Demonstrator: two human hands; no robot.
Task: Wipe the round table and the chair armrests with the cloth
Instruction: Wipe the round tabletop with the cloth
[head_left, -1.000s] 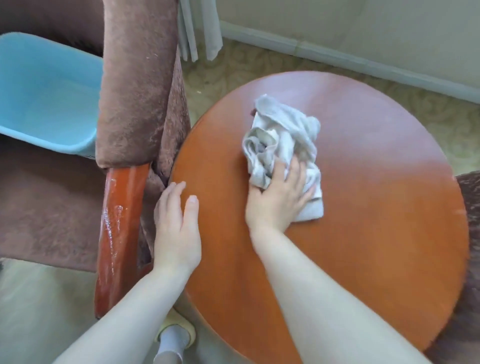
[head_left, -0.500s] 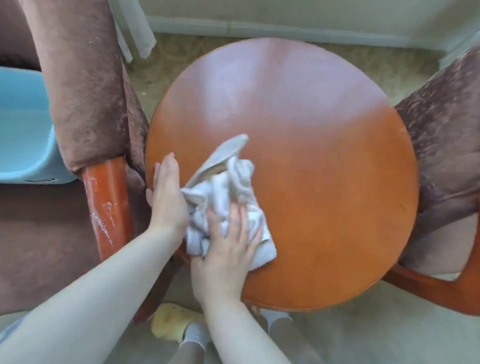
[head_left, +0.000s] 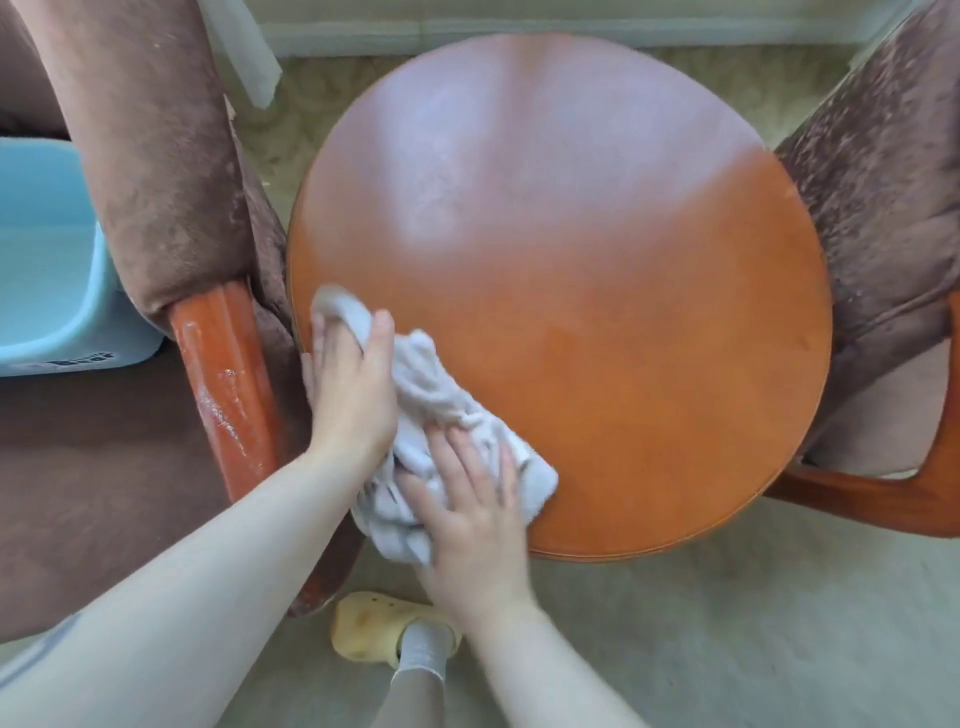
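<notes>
A round orange-brown wooden table fills the middle of the view. A crumpled white cloth lies on its near-left edge and hangs partly over the rim. My left hand grips the cloth's far end between thumb and fingers. My right hand presses flat on the cloth's near end at the table rim. The left chair's glossy wooden armrest looks wet and stands just left of my left hand. The right chair's wooden armrest curves at the right edge.
Brown velvet armchairs flank the table: one on the left, one on the right. A light blue plastic basin sits on the left chair's seat. My foot in a yellow slipper stands on the pale carpet below the table.
The cloth slid from the table's middle to its near-left edge. My left hand moved from resting on the table's edge onto the cloth and took hold of its far end.
</notes>
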